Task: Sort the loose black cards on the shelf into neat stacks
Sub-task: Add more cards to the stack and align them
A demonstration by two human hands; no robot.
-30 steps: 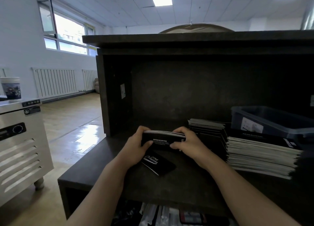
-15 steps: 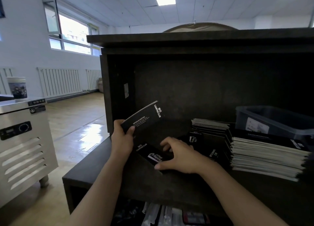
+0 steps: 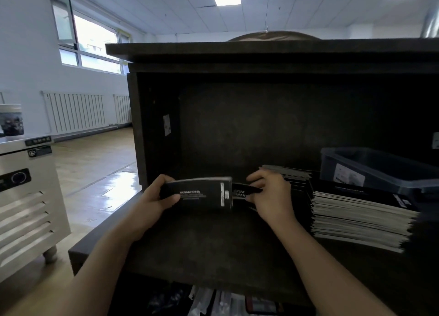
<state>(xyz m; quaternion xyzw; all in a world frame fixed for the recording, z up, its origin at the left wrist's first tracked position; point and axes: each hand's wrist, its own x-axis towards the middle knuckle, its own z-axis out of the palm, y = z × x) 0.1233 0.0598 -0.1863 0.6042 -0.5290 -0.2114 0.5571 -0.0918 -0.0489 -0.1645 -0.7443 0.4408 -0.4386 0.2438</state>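
Note:
My left hand [image 3: 154,200] grips a small bundle of black cards [image 3: 202,193] by its left end, held on edge above the dark shelf [image 3: 213,249]; white print reads across its face. My right hand [image 3: 270,197] pinches a single black card [image 3: 244,191] whose left end meets the right end of the bundle. Behind my right hand lies a low stack of black cards [image 3: 288,174]. A taller, slightly fanned stack [image 3: 358,218] sits to the right on the shelf.
A dark plastic bin [image 3: 380,168] stands at the back right, behind the tall stack. The shelf's left wall [image 3: 142,137] and top board enclose the space. A white steel appliance [image 3: 26,197] stands on the floor to the left. Packaged items show on the lower level [image 3: 221,301].
My right hand lifted the loose card off the shelf and brought it to the bundle. My left hand lowered the bundle from a tilted hold to level, in front of the shelf's back wall.

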